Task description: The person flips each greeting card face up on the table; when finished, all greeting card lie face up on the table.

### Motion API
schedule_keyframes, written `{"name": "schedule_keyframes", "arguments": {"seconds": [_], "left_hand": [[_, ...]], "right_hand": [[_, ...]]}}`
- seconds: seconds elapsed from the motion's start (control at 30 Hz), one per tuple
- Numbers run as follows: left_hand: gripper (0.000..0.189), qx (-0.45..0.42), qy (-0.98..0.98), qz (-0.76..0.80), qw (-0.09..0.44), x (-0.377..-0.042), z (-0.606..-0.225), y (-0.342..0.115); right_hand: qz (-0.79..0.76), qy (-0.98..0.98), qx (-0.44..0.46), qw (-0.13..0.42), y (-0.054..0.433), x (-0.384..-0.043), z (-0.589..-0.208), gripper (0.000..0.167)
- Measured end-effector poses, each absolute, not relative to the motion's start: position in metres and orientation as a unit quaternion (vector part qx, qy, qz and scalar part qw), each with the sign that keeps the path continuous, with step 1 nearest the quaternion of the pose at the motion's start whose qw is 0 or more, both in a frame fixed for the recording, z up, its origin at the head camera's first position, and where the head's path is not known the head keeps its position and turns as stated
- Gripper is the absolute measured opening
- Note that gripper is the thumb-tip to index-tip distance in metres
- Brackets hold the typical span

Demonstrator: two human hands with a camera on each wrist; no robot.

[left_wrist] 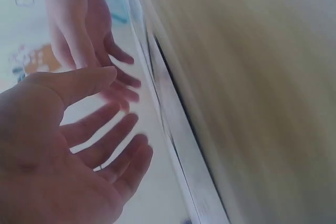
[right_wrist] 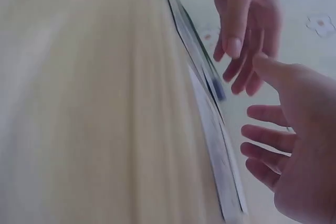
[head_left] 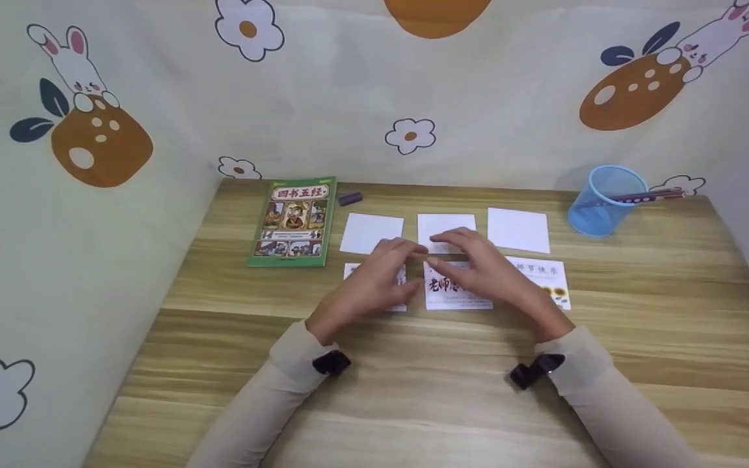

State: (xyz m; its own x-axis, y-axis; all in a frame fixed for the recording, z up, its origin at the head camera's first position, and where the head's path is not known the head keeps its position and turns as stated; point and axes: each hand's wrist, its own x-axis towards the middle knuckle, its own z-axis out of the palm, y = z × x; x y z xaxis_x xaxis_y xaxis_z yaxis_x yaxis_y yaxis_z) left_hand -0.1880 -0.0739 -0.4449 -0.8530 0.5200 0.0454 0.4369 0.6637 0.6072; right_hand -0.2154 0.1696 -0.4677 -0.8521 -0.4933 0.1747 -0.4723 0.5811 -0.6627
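Observation:
My left hand (head_left: 378, 276) hovers over the left part of two rows of cards, fingers loosely bent, holding nothing. Facing it, my right hand (head_left: 488, 270) hangs over the middle and right cards, also holding nothing. The fingertips come close together. Beneath is a front row of printed cards: a left one (head_left: 350, 270) mostly covered, a middle one (head_left: 456, 299) with dark red characters, and a right one (head_left: 553, 283) with sunflowers. Behind them lie three white cards, left (head_left: 369, 229), middle (head_left: 446, 224) and right (head_left: 519, 231). Both wrist views show the hands raised off the tabletop.
A green illustrated book (head_left: 293, 224) lies at the back left, with a small dark purple stick-shaped object (head_left: 350, 199) beside it. At the back right stands a blue mesh pen cup (head_left: 599, 208) holding pencils. A patterned curtain (head_left: 335, 97) borders the wooden table (head_left: 439, 396).

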Motion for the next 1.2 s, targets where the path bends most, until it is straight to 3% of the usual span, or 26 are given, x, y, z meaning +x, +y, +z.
{"name": "schedule_keyframes", "arguments": {"seconds": [0.3,0.57,0.83,1.2], "left_hand": [[0.057,0.277,0.909,0.294,0.1,-0.202,-0.435,0.003],[0.063,0.242,0.918,0.286,0.13,-0.216,-0.435,0.055],[0.07,0.214,0.932,0.256,0.14,-0.226,-0.44,0.078],[0.086,0.189,0.91,0.329,0.164,-0.227,-0.447,0.084]], "right_hand": [[-0.395,0.903,-0.169,-0.013,0.249,-0.221,-0.471,0.041],[-0.356,0.928,-0.109,0.019,0.304,-0.214,-0.47,0.05],[-0.33,0.939,-0.077,0.061,0.308,-0.22,-0.468,0.053],[-0.359,0.93,-0.076,0.025,0.306,-0.216,-0.47,0.053]]}}
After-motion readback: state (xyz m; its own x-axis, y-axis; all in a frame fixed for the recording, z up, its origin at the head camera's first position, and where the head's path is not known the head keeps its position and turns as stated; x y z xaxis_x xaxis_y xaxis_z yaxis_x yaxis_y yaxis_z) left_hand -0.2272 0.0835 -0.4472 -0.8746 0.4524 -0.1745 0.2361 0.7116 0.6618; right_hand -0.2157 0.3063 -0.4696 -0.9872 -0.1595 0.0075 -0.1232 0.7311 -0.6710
